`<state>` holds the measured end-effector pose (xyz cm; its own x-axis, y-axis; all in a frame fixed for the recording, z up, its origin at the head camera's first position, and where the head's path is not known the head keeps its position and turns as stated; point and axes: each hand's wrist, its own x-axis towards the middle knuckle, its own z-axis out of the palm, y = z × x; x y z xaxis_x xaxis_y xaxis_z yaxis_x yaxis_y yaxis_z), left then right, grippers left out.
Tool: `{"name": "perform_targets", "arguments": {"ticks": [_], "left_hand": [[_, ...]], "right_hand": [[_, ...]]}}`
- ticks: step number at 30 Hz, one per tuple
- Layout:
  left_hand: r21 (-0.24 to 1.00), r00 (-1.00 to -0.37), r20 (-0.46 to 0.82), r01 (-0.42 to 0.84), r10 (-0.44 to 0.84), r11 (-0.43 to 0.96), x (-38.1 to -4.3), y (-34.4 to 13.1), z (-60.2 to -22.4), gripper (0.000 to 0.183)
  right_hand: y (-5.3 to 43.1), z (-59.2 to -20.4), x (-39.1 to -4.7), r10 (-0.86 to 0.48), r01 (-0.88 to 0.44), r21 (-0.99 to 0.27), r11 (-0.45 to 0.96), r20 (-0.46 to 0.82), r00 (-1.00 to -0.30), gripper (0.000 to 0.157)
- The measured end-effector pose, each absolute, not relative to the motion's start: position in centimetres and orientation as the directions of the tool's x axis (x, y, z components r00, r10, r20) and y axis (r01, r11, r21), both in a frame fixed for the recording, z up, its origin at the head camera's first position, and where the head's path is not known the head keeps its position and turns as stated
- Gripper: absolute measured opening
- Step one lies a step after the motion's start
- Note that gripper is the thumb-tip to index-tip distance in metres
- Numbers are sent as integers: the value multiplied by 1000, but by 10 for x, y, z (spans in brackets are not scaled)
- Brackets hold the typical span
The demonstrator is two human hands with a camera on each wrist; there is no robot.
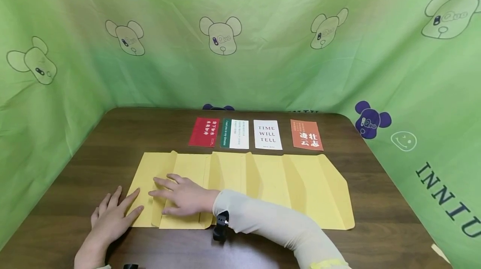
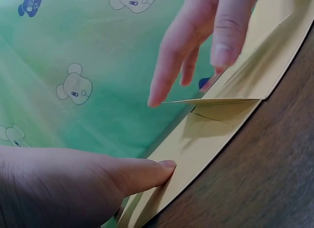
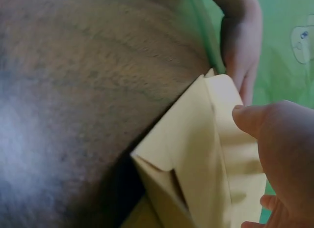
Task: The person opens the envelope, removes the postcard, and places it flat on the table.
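Several yellow paper envelopes [image 1: 267,168] lie overlapped in a row, their flaps raised in folds. At the left end is the leftmost envelope [image 1: 148,164]. My left hand [image 1: 112,216] rests at that envelope's left edge with fingers spread, and its thumb [image 2: 152,173] presses on the paper in the left wrist view. Over the same end of the row, my right hand [image 1: 186,197] spreads its fingers palm down. In the left wrist view, a right fingertip meets the edge of a raised flap [image 2: 216,101]. Neither hand grips anything.
Behind the envelopes stand cards in a row: a red card [image 1: 204,132], a green and white card [image 1: 236,134], a white card [image 1: 267,134] and an orange card [image 1: 306,135]. The brown wooden table [image 1: 379,185] is backed by a green patterned cloth [image 1: 270,72].
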<state>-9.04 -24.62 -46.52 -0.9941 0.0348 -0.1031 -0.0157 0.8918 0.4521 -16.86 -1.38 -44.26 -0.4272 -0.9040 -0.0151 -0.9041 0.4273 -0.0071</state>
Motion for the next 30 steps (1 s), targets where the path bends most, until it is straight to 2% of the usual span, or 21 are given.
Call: {"name": "perform_targets", "arguments": {"ticks": [7,12,19,24,30], "left_hand": [[458,-994,-109,-21,33,889,-89,-247,-466,68],[466,-993,-108,-17,37,884,-88,-246,-465,69],[472,-994,-101,-18,34,881,-89,-246,-466,69],[476,-995,-98,-18,33,879,-89,-246,-466,69],[486,-995,-96,-16,35,874,-88,-247,-466,69]], "right_hand": [[-19,-445,-162,-898,-898,65,435,-40,-438,55],[-16,-443,-160,-902,-890,154,429,29,-430,49],[-8,-440,-158,-894,-872,202,446,148,-423,39],[1,-438,-155,-885,-857,223,464,159,-438,38],[10,-445,-154,-887,-854,245,458,181,-424,34]]}}
